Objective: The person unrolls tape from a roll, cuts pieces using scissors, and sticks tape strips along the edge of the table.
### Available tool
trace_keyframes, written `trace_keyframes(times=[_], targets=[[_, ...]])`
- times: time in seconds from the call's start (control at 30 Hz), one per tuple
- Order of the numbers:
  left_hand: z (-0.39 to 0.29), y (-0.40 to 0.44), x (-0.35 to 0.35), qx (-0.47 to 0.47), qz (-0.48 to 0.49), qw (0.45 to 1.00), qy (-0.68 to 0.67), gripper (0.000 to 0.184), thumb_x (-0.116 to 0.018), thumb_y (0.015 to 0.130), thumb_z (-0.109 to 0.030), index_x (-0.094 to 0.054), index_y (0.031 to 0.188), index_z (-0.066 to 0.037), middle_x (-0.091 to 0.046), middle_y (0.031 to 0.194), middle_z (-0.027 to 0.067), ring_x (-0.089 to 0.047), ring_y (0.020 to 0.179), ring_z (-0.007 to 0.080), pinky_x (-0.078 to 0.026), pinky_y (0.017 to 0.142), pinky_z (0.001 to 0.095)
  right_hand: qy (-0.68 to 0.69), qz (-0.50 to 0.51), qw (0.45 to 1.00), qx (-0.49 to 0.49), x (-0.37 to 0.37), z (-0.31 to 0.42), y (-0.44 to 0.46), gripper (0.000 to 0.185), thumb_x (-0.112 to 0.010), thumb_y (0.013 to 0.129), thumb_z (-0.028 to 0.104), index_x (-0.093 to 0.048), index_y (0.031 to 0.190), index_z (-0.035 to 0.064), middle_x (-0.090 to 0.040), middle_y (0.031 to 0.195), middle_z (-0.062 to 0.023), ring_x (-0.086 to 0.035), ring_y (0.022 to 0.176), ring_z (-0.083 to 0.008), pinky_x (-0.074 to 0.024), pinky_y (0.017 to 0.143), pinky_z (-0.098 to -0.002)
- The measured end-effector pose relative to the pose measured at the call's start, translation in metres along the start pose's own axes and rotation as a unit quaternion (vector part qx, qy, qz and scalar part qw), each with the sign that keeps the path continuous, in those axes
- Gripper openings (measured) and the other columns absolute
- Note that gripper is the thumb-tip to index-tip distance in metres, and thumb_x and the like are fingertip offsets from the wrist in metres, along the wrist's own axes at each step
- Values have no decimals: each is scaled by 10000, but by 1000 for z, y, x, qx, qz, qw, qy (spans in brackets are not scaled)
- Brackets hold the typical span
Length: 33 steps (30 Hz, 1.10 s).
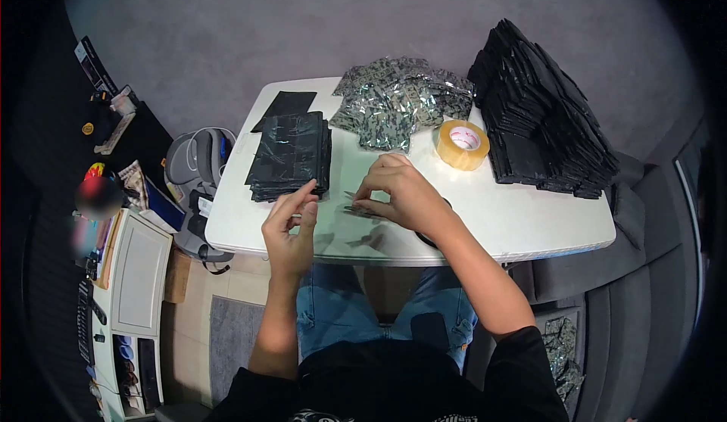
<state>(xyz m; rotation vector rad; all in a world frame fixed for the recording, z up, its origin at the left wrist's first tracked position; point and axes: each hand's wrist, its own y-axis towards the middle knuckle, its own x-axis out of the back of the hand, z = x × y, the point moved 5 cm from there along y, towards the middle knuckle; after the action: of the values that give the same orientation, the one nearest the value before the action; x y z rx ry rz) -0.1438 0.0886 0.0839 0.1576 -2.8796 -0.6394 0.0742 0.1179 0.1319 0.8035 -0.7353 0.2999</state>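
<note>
My right hand [397, 195] pinches a small dark flat piece [362, 208] above the front middle of the white table [530, 225]. Close by, my left hand [291, 221] has its fingers apart, near the front corner of a stack of black plastic packets [291, 153]. One more black sheet [289, 106] lies behind that stack. Shiny camouflage-patterned packets [397, 96] form a heap at the back middle. To the right of the heap rests a roll of clear tape [462, 146].
Tall piles of black packets [538, 119] cover the table's right back. A grey chair [198, 161] and a white cabinet [140, 270] stand at left. At right is a grey sofa [598, 278], with more camouflage packets [562, 354] low beside it.
</note>
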Motion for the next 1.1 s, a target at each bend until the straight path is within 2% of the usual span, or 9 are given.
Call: trace_keyframes(times=[0.1,0.2,0.27,0.4,0.47,0.6,0.8,1.0,1.1], targets=[[-3,-4,-4,-48,13,998,38,387,-851,901,-63,-783,1281,-47,-704,1122,83,-645,912,131,-582,737,258,-1,-5,1000,10,-1,-2,-1,140,-887,826,159,-823,926,85,-729,899,-50,-650,982,-261,-493,993,-407],[2,-6,-14,-74,41,995,52,274,-845,899,-25,-806,1170,-27,-694,1131,80,-641,967,127,-561,772,259,-8,3,1000,5,-7,-2,0,139,-887,831,162,-823,924,81,-733,910,-57,-649,968,-265,-499,981,-405],[10,-4,-17,-90,21,995,45,130,-846,916,-43,-807,1032,1,-702,1079,93,-656,905,138,-552,773,262,-13,9,1000,-8,-9,-4,-2,135,-887,834,161,-824,922,80,-736,916,-61,-646,944,-267,-501,975,-403],[9,-5,-19,-102,-17,994,42,88,-827,952,-53,-783,952,23,-707,1011,85,-659,863,128,-531,732,260,-91,-123,988,23,2,1,-17,306,-847,883,189,-799,1157,64,-782,1057,-146,-713,1075,-325,-518,1066,-454],[19,-6,-14,-80,-48,995,16,104,-827,956,-74,-787,932,18,-723,987,93,-672,844,140,-539,702,289,-81,-128,984,-93,11,-15,-39,359,-836,891,165,-773,1222,42,-773,1133,-172,-717,1114,-357,-544,1046,-454],[29,-8,-17,-13,3,999,34,110,-821,971,-86,-797,963,21,-727,999,62,-674,857,118,-543,717,273,-60,-80,970,-221,15,-42,-103,371,-814,895,94,-751,1254,23,-755,1216,-197,-721,1126,-397,-591,960,-445],[33,-9,-29,20,3,1000,-5,121,-787,1007,-86,-797,1011,35,-707,998,56,-657,846,92,-591,699,257,-39,-111,971,-207,13,-39,-120,354,-839,850,35,-752,1193,24,-720,1198,-171,-713,1121,-376,-567,1001,-425],[30,-10,-25,52,6,996,-77,159,-750,1037,-97,-803,1095,41,-710,994,72,-680,877,122,-643,731,289,-62,-133,984,-104,10,4,-73,491,-916,777,90,-728,1231,81,-642,1293,-120,-634,1246,-342,-536,1062,-431],[25,-12,-27,40,20,995,-89,168,-743,1041,-95,-799,1112,47,-711,987,73,-681,879,128,-641,729,287,-62,-111,991,-43,-3,17,-43,499,-917,804,176,-740,1267,128,-647,1326,-108,-615,1284,-344,-493,1123,-469]])
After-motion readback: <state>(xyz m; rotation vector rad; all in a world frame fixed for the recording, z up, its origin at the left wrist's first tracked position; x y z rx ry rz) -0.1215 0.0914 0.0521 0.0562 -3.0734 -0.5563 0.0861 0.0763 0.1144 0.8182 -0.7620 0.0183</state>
